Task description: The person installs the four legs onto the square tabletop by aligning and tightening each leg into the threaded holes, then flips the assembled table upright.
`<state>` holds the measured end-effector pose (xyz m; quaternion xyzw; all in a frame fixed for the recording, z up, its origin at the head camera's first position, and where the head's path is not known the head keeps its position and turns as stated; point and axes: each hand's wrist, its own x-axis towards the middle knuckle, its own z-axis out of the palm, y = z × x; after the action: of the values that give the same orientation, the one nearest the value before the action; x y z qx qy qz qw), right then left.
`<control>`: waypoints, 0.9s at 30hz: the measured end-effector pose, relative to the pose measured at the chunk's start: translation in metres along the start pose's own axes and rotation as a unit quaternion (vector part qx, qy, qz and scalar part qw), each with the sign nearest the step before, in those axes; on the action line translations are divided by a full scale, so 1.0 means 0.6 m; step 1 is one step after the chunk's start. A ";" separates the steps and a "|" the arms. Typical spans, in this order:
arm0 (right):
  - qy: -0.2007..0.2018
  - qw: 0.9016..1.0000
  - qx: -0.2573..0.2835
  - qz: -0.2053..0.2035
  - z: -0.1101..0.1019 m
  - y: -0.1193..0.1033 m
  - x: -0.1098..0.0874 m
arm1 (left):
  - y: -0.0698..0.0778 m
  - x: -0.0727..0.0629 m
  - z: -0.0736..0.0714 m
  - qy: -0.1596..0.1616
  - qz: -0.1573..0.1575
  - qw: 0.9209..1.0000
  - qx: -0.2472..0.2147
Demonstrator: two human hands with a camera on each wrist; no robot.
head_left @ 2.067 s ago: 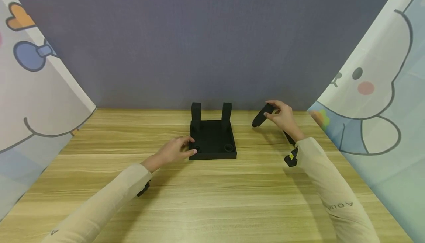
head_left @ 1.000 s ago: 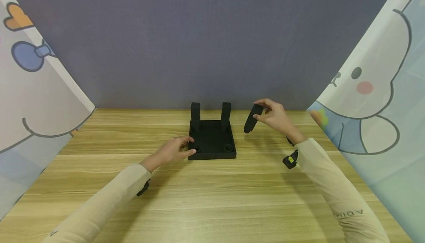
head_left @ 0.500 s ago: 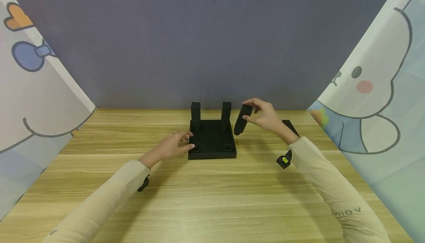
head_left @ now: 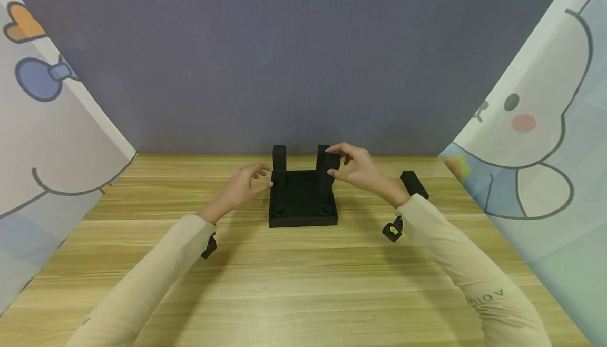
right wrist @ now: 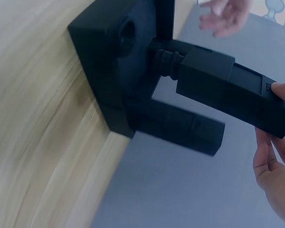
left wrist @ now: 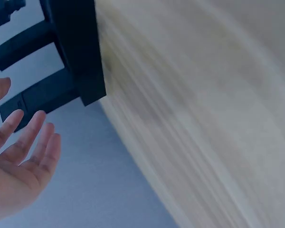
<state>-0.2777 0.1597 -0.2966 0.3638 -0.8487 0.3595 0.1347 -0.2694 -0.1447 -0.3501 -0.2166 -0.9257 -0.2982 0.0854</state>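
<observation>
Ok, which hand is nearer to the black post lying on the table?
Right: the person's right hand grips another black post over the black base, to the left of the lying post; the left hand is farther away, by the base's left edge.

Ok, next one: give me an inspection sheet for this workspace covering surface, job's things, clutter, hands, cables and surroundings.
Surface: wood-grain table.
Job's things: black base with two standing posts at its back and uncovered front holes; held post, ribbed end toward the base; loose block lying to the right.
Clutter: nothing seen.
Hands: right hand pinches the held post; left hand beside the base, holding nothing.
Cables: nothing seen.
Surroundings: grey-blue backdrop behind, cartoon-printed panels either side.
</observation>
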 end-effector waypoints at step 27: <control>-0.051 0.994 0.027 -0.095 0.083 -0.056 0.033 | 0.018 0.082 -0.024 0.060 0.022 0.997 -0.034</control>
<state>-0.2659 0.0984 -0.3050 0.4640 -0.8060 0.3492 0.1146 -0.3081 -0.1282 -0.3187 -0.2211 -0.9031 -0.3403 0.1400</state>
